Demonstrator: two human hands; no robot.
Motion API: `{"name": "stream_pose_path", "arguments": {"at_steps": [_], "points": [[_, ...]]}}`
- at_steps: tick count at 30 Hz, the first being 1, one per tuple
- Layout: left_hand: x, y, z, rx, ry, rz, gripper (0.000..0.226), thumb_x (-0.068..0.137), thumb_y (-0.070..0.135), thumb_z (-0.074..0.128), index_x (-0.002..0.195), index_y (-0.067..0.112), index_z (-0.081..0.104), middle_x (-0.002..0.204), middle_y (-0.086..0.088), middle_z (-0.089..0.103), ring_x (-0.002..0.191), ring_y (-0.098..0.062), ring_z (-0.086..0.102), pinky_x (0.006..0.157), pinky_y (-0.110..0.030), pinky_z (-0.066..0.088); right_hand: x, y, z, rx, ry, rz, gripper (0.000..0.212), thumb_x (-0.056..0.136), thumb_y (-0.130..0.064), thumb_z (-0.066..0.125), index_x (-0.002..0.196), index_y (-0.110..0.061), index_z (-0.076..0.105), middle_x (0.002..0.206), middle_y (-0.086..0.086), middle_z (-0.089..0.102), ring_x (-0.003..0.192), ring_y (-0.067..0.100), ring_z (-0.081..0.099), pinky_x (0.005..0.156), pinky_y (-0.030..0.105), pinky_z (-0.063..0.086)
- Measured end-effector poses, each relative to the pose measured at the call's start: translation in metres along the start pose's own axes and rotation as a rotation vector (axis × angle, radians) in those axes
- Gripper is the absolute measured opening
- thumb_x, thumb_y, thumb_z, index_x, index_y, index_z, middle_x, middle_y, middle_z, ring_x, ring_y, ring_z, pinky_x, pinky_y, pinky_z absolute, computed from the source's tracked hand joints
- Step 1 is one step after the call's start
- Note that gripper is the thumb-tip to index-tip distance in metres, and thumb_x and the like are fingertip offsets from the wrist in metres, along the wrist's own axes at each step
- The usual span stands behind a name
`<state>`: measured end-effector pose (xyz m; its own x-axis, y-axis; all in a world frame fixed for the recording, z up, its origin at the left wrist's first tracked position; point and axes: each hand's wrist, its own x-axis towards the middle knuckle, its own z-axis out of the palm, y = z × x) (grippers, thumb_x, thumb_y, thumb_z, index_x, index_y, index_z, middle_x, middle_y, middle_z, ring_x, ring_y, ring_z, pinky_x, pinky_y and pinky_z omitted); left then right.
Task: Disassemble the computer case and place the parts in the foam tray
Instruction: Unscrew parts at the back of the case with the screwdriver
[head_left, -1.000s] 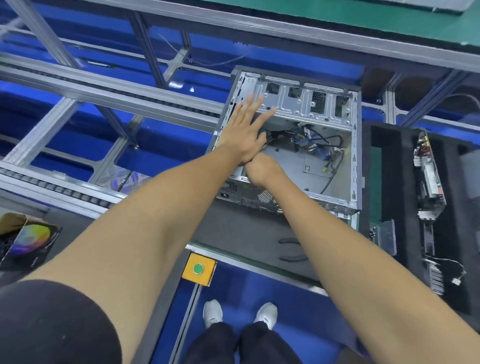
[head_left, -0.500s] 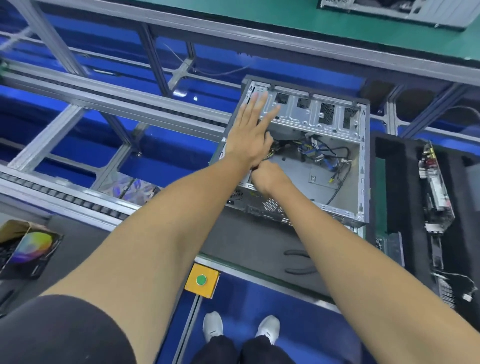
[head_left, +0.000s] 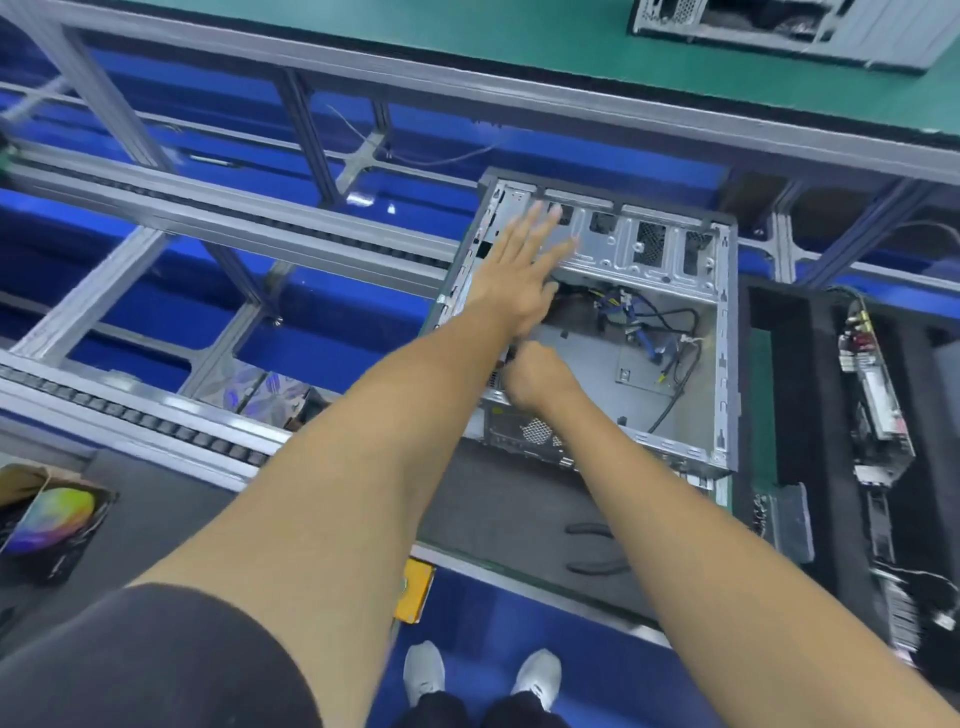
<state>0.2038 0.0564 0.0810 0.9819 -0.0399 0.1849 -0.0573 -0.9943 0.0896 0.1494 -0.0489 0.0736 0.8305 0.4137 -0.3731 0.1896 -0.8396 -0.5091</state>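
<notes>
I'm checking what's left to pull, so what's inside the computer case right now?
Inside the computer case: a bare metal floor, a cable bundle, and both hands, the left hand flat and the right hand curled. What the right hand works on is hidden.

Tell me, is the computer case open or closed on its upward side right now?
Open. The computer case has no panel on top: its bare metal floor and loose cables show, and both hands reach inside.

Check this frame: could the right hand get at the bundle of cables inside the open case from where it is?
Probably yes. The right hand is already inside the open case, and only bare metal floor lies between it and the cables.
</notes>
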Motion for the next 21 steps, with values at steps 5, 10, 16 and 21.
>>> {"name": "stream_pose_path", "arguments": {"at_steps": [5, 10, 16, 21], "points": [[-0.008, -0.015, 0.006, -0.145, 0.001, -0.005, 0.060, 0.106, 0.034, 0.037, 0.163, 0.028, 0.020, 0.173, -0.005, -0.007, 0.158, -0.025, -0.014, 0.127, -0.044, -0.010, -0.003, 0.000, 0.005, 0.085, 0.128, 0.019, 0.023, 0.100, -0.023, 0.040, 0.092, -0.011, 0.058, 0.102, 0.021, 0.067, 0.084, 0.039, 0.057, 0.069, 0.035, 0.039], [0.002, -0.011, 0.009, -0.166, -0.001, -0.049, 0.058, 0.107, 0.045, 0.039, 0.159, 0.023, 0.029, 0.172, -0.005, 0.002, 0.158, -0.024, -0.009, 0.126, -0.039, -0.014, -0.004, -0.001, 0.003, 0.083, 0.117, 0.044, 0.017, 0.093, -0.017, 0.043, 0.078, -0.018, 0.050, 0.100, 0.017, 0.067, 0.076, 0.035, 0.050, 0.066, 0.035, 0.040], [-0.001, 0.000, 0.012, -0.227, 0.018, -0.003, 0.049, 0.106, 0.037, 0.041, 0.153, 0.021, 0.040, 0.170, -0.007, 0.018, 0.159, -0.023, 0.002, 0.126, -0.038, -0.011, -0.008, 0.004, -0.001, 0.224, 0.270, 0.084, 0.025, 0.093, -0.018, 0.041, 0.116, -0.012, 0.051, 0.108, 0.015, 0.066, 0.080, 0.032, 0.051, 0.067, 0.038, 0.039], [-0.002, 0.002, 0.014, -0.207, -0.009, 0.013, 0.049, 0.106, 0.037, 0.041, 0.152, 0.021, 0.041, 0.168, -0.006, 0.025, 0.158, -0.021, 0.007, 0.128, -0.043, -0.004, -0.013, 0.003, -0.004, 0.350, 0.345, 0.068, 0.055, 0.090, -0.029, 0.041, 0.141, -0.011, 0.032, 0.119, 0.015, 0.064, 0.094, 0.036, 0.059, 0.071, 0.040, 0.039]]}}
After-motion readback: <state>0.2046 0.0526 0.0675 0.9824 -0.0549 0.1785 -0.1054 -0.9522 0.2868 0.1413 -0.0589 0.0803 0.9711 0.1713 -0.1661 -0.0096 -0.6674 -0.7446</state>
